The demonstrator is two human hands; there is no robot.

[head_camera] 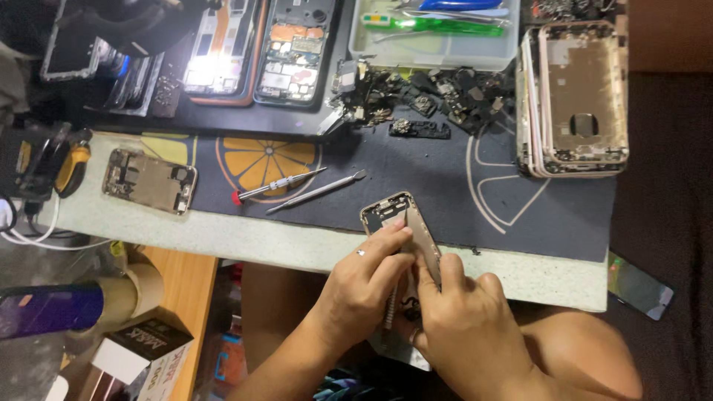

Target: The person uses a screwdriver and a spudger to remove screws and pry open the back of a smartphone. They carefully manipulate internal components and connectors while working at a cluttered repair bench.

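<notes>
Left hand and right hand both grasp gold metal phone housing | step: stripping its interior | next: steady, careful prying.

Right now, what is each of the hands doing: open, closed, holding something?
Left hand: closed on the gold metal phone housing, fingers on its inner face.
Right hand: closed on the same housing's lower edge.

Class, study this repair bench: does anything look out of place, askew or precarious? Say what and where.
The dark phone at the right sits off the mat, overhanging the table edge. Small black parts lie in a loose heap below the clear tray. Both hands grip a phone housing.
</notes>
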